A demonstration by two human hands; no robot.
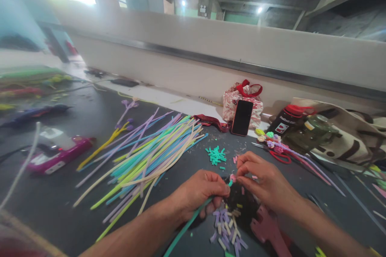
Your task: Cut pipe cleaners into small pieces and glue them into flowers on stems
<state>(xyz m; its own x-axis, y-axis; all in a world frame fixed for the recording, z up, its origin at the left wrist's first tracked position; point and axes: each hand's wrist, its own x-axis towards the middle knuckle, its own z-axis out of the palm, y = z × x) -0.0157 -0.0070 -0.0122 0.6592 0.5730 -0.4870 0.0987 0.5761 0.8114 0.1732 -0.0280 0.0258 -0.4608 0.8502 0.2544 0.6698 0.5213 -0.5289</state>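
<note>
My left hand (208, 190) is closed around a long teal strip (189, 225), whose upper end pokes out beyond the thumb. A small pink piece (232, 177) sits at that end. My right hand (256, 172) has its thumb and fingertips pinched at the pink piece. Behind the hands lies a pile of short teal pieces (216, 155). Purple and cream short pieces (226, 229) are scattered in front of them. Below my right wrist is a pink tool (268, 229), partly hidden by the forearm.
Long pastel strips (144, 156) spread across the table to the left, beside a magenta device (60, 154). A phone (242, 117) leans on a patterned bag (229, 102). Red-handled scissors (280, 156), flower-tipped strips (276, 142) and a black bottle (286, 120) stand or lie at right.
</note>
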